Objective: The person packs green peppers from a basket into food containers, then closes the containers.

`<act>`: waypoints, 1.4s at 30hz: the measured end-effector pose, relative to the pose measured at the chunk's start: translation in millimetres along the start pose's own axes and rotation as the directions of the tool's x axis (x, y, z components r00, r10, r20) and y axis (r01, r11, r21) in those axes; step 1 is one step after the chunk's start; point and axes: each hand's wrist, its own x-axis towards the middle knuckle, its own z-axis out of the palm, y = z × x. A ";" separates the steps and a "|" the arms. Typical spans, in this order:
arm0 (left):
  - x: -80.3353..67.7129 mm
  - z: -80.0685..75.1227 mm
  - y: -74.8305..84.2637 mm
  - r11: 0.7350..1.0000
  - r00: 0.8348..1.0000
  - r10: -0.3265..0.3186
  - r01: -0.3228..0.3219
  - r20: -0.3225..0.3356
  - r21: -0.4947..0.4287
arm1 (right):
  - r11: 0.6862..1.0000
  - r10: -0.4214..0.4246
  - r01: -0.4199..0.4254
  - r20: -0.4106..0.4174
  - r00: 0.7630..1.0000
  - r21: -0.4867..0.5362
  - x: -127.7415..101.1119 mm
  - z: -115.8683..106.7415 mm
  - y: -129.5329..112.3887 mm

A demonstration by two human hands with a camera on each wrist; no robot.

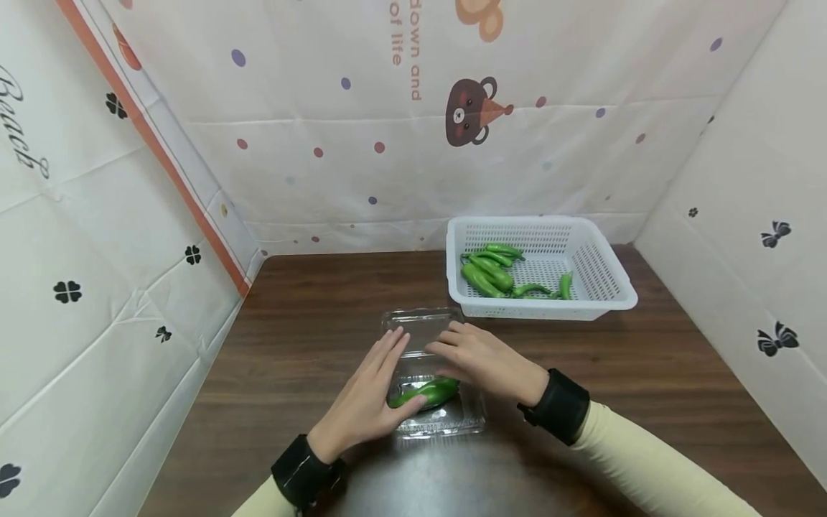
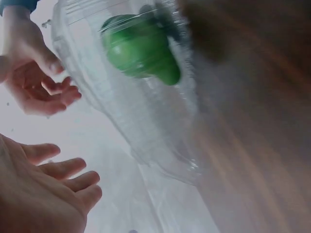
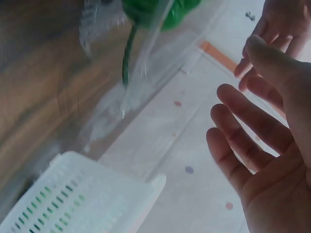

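- Left hand (image 1: 367, 399) lies flat, fingers straight, over the clear box (image 1: 431, 373), grasping nothing.
- Right hand (image 1: 481, 360) hovers open over the box, fingers relaxed.
- Box sits on the table (image 1: 310, 316), near the front edge, with peppers (image 1: 426, 393) inside.
- Basket (image 1: 604, 283) of peppers stands behind, right.
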 end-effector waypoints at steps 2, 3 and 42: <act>6.2 -0.5 2.5 1.000 1.000 0.021 -0.021 -0.022 0.000 | 1.000 0.012 -0.012 -0.026 1.000 0.016 0.1 -3.2 4.1; 10.0 -1.0 3.7 1.000 0.999 0.029 -0.029 -0.033 -0.003 | 0.999 0.020 -0.018 -0.041 0.999 0.029 0.1 -5.3 6.5; 131.5 9.7 22.9 0.995 0.998 0.065 -0.065 0.012 0.075 | 0.917 0.397 -0.399 0.127 0.909 -0.015 4.4 -67.3 150.2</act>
